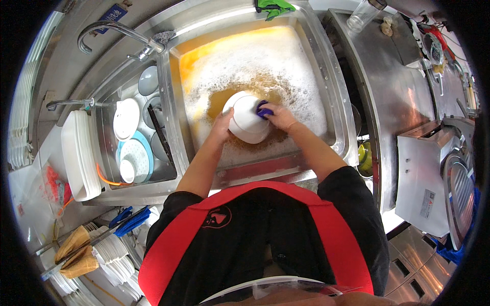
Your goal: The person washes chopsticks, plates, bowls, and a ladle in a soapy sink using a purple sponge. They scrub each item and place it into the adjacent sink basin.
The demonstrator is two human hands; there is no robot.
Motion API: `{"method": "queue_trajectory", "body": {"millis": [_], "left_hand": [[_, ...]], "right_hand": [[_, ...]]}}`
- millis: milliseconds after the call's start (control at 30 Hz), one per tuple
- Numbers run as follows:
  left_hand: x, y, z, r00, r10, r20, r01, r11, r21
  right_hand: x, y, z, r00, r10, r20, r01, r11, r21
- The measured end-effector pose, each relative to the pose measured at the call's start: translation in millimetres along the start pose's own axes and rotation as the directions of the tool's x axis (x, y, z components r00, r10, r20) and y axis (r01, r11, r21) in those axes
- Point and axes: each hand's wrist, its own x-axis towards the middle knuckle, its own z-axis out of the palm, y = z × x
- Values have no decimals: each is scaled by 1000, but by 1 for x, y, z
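Observation:
Over the soapy water of a large steel sink (331, 109), I hold a white bowl (251, 121), tilted, its pale underside toward me. A second white rim (236, 102) shows at its upper left; whether this is another dish or part of the same one I cannot tell. My left hand (222, 126) grips the left edge, fingers partly hidden behind it. My right hand (280, 118) is closed on a bunched purple cloth (263, 109), pressed against the bowl's right side. White foam (301, 66) covers much of the brownish water.
To the left, a smaller basin holds white plates (126, 119), a blue colander (144, 148) and grey dishes. A tap (115, 28) arches over the rim. White trays (81, 153) stand left of that basin. A green cloth (274, 7) lies at the far edge; a steel counter (388, 76) runs along the right.

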Motion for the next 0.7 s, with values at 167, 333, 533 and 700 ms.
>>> {"method": "queue_trajectory", "body": {"millis": [167,333,533,700], "left_hand": [[13,-21,-3,975,214,58,-201,743,638],[8,-18,1,999,32,-11,-25,910,413],[-50,58,-9,988,30,151,-91,904,417],[-113,93,-5,986,123,113,-164,826,539]], "right_hand": [[-16,-24,5,995,-17,103,25,997,-77],[-55,-17,-27,988,52,-149,-26,985,171],[-122,-11,-61,894,239,-380,-155,959,238],[-168,-12,-71,868,52,-494,-84,996,-43]]}}
